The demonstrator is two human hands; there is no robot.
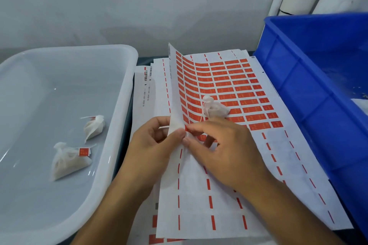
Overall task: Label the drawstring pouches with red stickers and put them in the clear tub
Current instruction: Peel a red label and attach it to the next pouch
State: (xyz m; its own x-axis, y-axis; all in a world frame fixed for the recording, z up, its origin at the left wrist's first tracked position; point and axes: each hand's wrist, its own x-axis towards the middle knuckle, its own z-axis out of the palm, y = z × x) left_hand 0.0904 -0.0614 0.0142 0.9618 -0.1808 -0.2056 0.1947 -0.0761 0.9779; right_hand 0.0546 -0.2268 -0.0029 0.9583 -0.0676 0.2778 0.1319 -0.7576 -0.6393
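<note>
left hand point(154, 141) pinched the lifted sheet point(225, 93) edge; right hand point(221, 145) pinched a red sticker point(188, 129) at its fingertips. a pouch point(215, 108) lay just beyond them; two lay in the tub point(123, 93).

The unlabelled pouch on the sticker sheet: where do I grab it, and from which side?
Probably pinch the pouch by its gathered neck, coming from above and left. The neck sticks up at the left end, while the filled body lies flat on the sticker sheet, offering less to pinch.
</note>
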